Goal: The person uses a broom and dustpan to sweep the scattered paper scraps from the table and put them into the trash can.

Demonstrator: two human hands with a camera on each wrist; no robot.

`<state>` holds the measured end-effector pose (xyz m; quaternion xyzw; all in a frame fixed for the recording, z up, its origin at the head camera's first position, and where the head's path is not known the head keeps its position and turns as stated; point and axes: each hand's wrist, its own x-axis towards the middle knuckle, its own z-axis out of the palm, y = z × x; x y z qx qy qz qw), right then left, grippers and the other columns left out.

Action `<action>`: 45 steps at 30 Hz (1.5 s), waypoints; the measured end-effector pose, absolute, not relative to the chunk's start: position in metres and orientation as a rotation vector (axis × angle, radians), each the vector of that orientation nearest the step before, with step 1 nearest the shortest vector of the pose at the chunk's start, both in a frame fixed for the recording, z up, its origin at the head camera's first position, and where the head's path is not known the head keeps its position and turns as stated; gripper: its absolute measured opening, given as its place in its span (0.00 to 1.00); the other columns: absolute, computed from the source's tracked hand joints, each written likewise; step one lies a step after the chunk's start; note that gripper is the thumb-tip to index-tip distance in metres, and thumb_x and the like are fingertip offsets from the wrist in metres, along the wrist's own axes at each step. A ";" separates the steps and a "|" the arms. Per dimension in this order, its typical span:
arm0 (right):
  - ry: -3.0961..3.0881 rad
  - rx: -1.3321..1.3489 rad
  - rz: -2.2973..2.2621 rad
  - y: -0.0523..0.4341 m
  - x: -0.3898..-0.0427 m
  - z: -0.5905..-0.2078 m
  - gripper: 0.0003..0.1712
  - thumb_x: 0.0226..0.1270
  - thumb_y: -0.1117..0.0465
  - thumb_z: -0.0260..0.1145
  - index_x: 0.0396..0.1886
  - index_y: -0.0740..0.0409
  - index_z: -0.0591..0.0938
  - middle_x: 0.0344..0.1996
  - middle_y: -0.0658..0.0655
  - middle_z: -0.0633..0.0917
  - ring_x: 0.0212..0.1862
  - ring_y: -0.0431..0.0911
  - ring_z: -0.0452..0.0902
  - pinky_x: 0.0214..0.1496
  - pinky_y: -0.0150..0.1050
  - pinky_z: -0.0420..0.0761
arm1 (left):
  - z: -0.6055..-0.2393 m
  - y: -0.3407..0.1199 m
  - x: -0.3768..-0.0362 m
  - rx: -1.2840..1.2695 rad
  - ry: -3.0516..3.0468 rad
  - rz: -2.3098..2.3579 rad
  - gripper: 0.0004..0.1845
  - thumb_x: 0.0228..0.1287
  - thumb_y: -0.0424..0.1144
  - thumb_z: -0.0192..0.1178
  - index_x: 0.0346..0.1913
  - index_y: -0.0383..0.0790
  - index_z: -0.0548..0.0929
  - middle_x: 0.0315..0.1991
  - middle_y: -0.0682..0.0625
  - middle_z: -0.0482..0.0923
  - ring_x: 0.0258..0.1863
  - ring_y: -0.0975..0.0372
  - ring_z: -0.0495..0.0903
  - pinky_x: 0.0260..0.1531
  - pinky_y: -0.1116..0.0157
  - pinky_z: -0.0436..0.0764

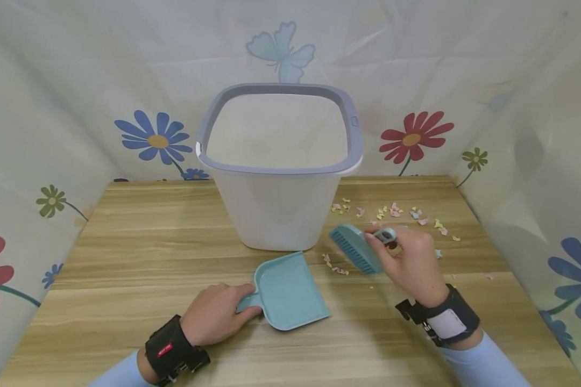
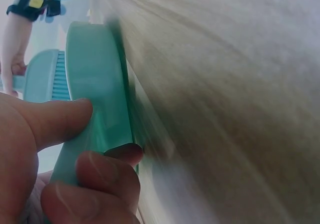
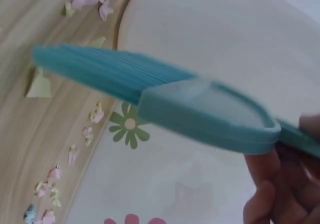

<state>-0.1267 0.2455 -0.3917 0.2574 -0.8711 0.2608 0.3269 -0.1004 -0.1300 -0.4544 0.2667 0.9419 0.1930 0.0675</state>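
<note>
A teal dustpan [image 1: 290, 293] lies on the wooden table in front of the bin, its wide edge toward the right. My left hand [image 1: 218, 314] grips its short handle, thumb on top and fingers curled beneath, as the left wrist view shows. My right hand [image 1: 413, 263] holds a teal hand brush [image 1: 355, 247] by its handle, above the tabletop. In the right wrist view the bristles [image 3: 100, 68] stand apart from the table. A short row of paper scraps [image 1: 336, 266] lies between dustpan and brush. More pink, yellow and blue scraps [image 1: 394, 209] are scattered behind the right hand.
A tall white bin [image 1: 278, 209] with a grey-blue rim [image 1: 281, 171] stands at the middle of the wooden table [image 1: 150, 231], just behind the dustpan. Flower-printed curtains [image 1: 523, 107] enclose the table at the back and both sides.
</note>
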 end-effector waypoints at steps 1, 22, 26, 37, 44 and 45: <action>-2.290 0.616 0.666 0.245 -0.129 -0.391 0.06 0.61 0.68 0.75 0.38 0.64 0.90 0.25 0.56 0.90 0.22 0.40 0.80 0.24 0.28 0.75 | -0.454 -0.130 -0.100 0.808 2.844 0.579 0.15 0.69 0.59 0.65 0.31 0.58 0.76 0.19 0.65 0.55 0.18 0.72 0.59 0.18 0.69 0.55; -2.322 0.686 0.620 0.168 -0.113 -0.402 0.12 0.61 0.67 0.74 0.22 0.57 0.80 0.18 0.51 0.82 0.18 0.37 0.77 0.21 0.28 0.75 | -0.457 -0.131 -0.098 0.822 2.867 0.591 0.17 0.70 0.59 0.65 0.28 0.57 0.73 0.18 0.65 0.53 0.17 0.73 0.56 0.17 0.69 0.53; -2.336 0.694 0.775 0.164 -0.110 -0.398 0.04 0.62 0.68 0.75 0.29 0.58 0.87 0.20 0.48 0.83 0.20 0.33 0.75 0.23 0.25 0.74 | -0.456 -0.131 -0.099 0.823 2.866 0.591 0.16 0.70 0.59 0.65 0.29 0.57 0.75 0.19 0.65 0.53 0.17 0.73 0.55 0.17 0.69 0.52; -2.268 0.499 0.783 0.210 -0.108 -0.393 0.03 0.59 0.71 0.75 0.33 0.62 0.89 0.18 0.50 0.84 0.17 0.34 0.71 0.21 0.23 0.69 | -0.457 -0.133 -0.101 0.822 2.850 0.576 0.13 0.70 0.58 0.65 0.33 0.56 0.79 0.18 0.65 0.53 0.17 0.72 0.55 0.18 0.68 0.51; -2.297 0.389 0.515 0.240 -0.103 -0.399 0.07 0.58 0.68 0.74 0.24 0.61 0.83 0.17 0.55 0.85 0.15 0.42 0.78 0.19 0.29 0.73 | -0.456 -0.133 -0.101 0.823 2.838 0.583 0.14 0.70 0.58 0.65 0.32 0.56 0.78 0.18 0.64 0.53 0.17 0.72 0.55 0.18 0.69 0.51; -2.301 0.394 0.485 0.242 -0.103 -0.400 0.08 0.58 0.68 0.73 0.22 0.61 0.82 0.17 0.55 0.85 0.15 0.42 0.78 0.19 0.30 0.73 | -0.456 -0.133 -0.101 0.822 2.838 0.585 0.14 0.70 0.58 0.65 0.32 0.56 0.78 0.18 0.64 0.53 0.17 0.72 0.55 0.18 0.69 0.51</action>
